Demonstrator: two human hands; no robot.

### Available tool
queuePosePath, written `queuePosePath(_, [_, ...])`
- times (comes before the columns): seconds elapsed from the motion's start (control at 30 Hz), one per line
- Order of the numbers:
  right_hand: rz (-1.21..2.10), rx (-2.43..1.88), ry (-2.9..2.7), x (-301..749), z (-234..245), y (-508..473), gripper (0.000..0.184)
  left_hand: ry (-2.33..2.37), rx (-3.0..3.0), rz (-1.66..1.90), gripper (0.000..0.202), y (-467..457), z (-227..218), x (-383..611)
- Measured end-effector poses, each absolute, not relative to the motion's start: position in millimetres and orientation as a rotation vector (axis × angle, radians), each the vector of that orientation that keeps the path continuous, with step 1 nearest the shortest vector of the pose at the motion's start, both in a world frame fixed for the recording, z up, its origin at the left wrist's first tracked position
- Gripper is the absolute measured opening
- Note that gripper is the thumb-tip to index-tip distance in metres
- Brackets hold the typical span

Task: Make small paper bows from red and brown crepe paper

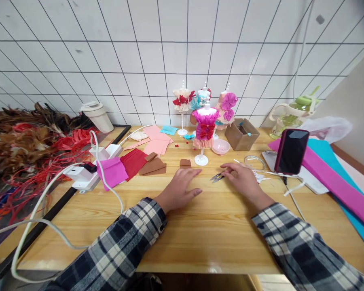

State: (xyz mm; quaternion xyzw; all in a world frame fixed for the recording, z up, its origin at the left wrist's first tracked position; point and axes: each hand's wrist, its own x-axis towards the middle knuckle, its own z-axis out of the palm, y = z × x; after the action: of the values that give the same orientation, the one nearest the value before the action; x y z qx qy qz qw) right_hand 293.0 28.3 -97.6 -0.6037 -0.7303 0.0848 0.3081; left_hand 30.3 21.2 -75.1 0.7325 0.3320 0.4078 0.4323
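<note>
My left hand [181,189] rests low over the wooden table with fingers stretched and thumb apart, holding nothing. Just beyond its fingertips lies a small folded piece of brown crepe paper [185,163]. My right hand [242,180] has its fingers bent round the handles of small thread snips [217,178], whose blades point left toward my left hand. In front of both hands stands a miniature mannequin [206,128] on a white round base, dressed in magenta, red and peach ruffled paper.
Three more dressed mannequins [182,101] stand behind, beside a cardboard box [242,135] and pink bowl [221,146]. Left are paper sheets [135,163], a power strip [86,180] with looping cables, and feathers [24,149]. Right are a propped phone [291,151], long paper strips [336,178] and a bottle [294,115].
</note>
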Motion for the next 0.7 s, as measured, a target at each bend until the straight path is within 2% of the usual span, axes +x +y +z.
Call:
queuePosePath(0.2, [0.178, -1.737, -1.980, 314, -103, 21, 0.018, 0.677, 2.372, 0.892, 0.009, 22, -85, 75])
queuePosePath(0.4, [0.264, -1.860, -1.865, 304, -107, 24, 0.016, 0.664, 2.983, 0.449, 0.021, 35, -95, 103])
queuePosePath(0.57, [0.328, -1.848, -1.875, 302, -108, 27, 0.013, 0.747, 3.015, 0.394, 0.027, 41, -100, 102])
queuePosePath(0.7, [0.322, -1.805, -1.958, 305, -107, 28, 0.019, 0.764, 2.956, 0.391, 0.029, 44, -104, 102])
